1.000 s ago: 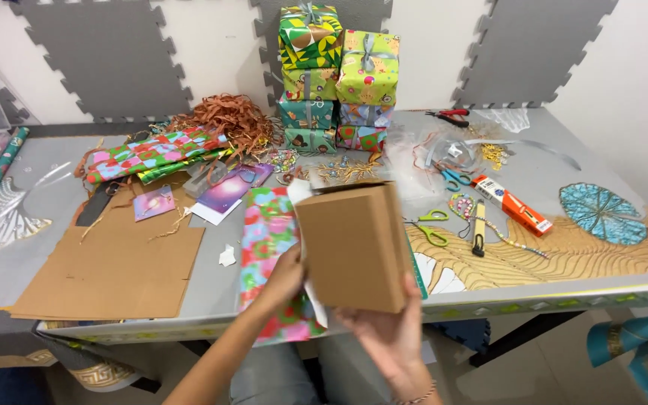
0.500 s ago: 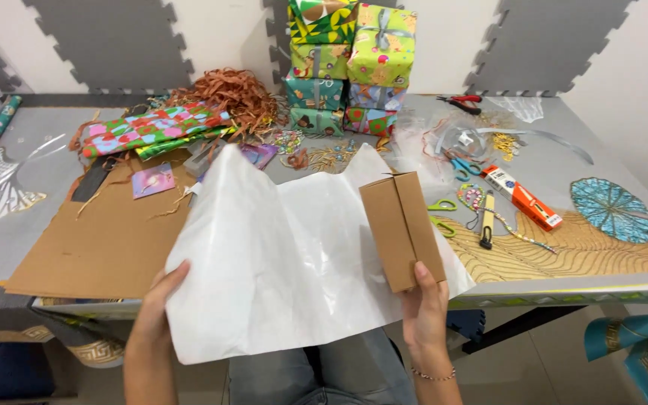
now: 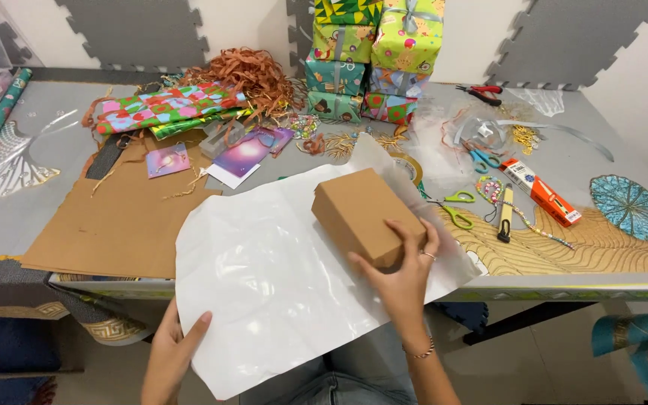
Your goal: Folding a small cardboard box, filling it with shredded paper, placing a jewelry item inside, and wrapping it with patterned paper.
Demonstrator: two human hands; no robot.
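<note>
Table (image 3: 624,274): flat grey top with a gold wave print, running out beyond the right hand.
Sheet (image 3: 264,285): glossy white wrapping paper, creased, draped over the table's near edge; box lies on it.
Cardboard (image 3: 121,225): flat matte brown panels, left of the sheet.
Box (image 3: 361,214): plain brown cardboard, rectangular, lying flat on the sheet's far right part.
Right hand (image 3: 403,274): fingers closed over the box's near corner.
Left hand (image 3: 174,352): fingers loosely spread, touching the sheet's lower left edge; no firm pinch visible.
Scissors (image 3: 455,210): green-handled, just right of the box.
</note>
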